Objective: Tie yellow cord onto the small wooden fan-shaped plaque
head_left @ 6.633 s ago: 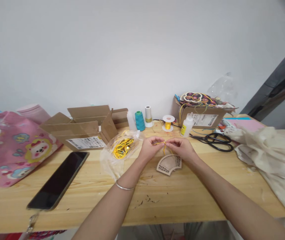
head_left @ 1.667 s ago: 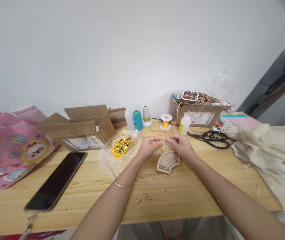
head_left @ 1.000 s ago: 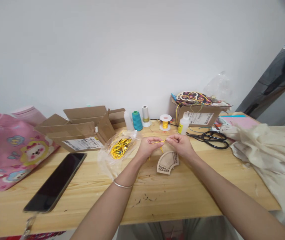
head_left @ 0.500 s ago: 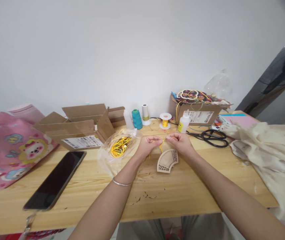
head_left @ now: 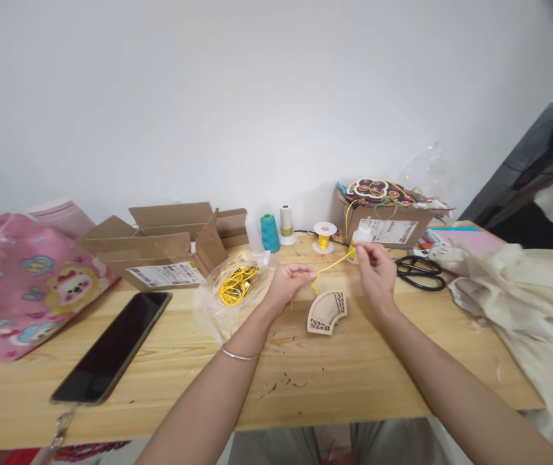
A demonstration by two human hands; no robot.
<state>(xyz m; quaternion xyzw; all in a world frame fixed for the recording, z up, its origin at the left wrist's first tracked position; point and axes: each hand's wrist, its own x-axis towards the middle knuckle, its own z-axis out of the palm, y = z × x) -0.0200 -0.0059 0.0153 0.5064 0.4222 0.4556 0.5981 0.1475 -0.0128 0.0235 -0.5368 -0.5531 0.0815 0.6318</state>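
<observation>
Between my two hands runs a yellow cord (head_left: 334, 261), drawn out in a slanting line. My left hand (head_left: 290, 284) pinches it between thumb and fingertips. My right hand (head_left: 376, 271) grips the other stretch of the cord, higher and to the right, in front of a small white bottle (head_left: 364, 230) that it partly hides. From the left hand's fingertips a short length of cord drops to a fan-shaped wooden piece (head_left: 327, 312) with cut-out lattice ends. Whether that piece rests on the table or hangs just over it, I cannot tell.
Behind my hands stand a teal thread cone (head_left: 270, 233), a white spool (head_left: 286, 225) and a yellow thread spool (head_left: 323, 239). Left are a plastic bag of yellow cord (head_left: 232, 285), an open carton (head_left: 160, 252) and a phone (head_left: 112, 349). Black scissors (head_left: 422, 272) and cream cloth (head_left: 504, 303) lie right.
My right hand has moved right, away from the left, pulling the yellow cord out straight between them. The left hand and the wooden piece have hardly moved.
</observation>
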